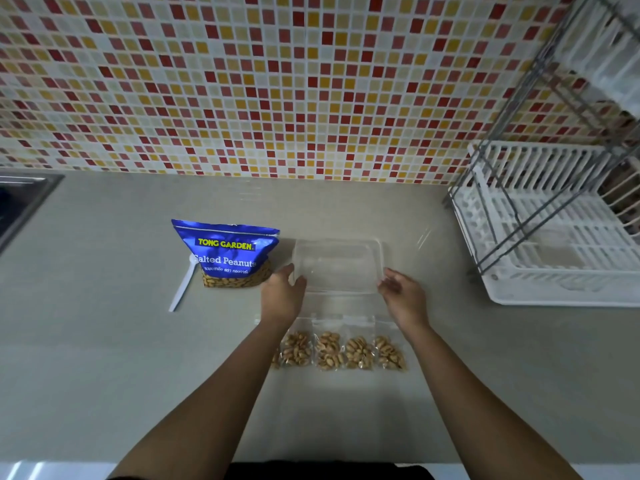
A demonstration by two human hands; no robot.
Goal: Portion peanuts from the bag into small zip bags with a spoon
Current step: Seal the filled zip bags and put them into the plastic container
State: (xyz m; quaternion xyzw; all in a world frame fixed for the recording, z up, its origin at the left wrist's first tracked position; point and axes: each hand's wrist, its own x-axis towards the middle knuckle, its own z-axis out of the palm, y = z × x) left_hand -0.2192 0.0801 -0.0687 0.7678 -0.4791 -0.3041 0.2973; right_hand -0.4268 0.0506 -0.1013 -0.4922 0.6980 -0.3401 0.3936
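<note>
Mosaic wall [311, 81] of small red, yellow and white tiles filled the background. Grey-beige countertop [104, 358] ran under both forearms. White plastic dish rack with grey metal frame [554, 237] stood well right of the right hand. Steel sink edge [20, 202] sat far left of the left hand.

Blue foil bag of salted peanuts [225, 252] stood upright just left of the left hand, with nuts showing through its lower window. Clear rectangular plastic container [337, 265] sat between the two hands, on their far side.

Left hand [282, 292] gripped the container's near-left corner, thumb over the rim, fingers along the side wall. Right hand [403, 296] had curled fingers against the right rim; grip or mere touch, could not tell.

Row of small clear zip bags filled with peanuts [329, 349] lay behind the hands, between the forearms, leftmost one partly hidden by the left forearm. White plastic spoon [181, 285] lay beyond the bag, left of the left hand, bowl end against the bag.
</note>
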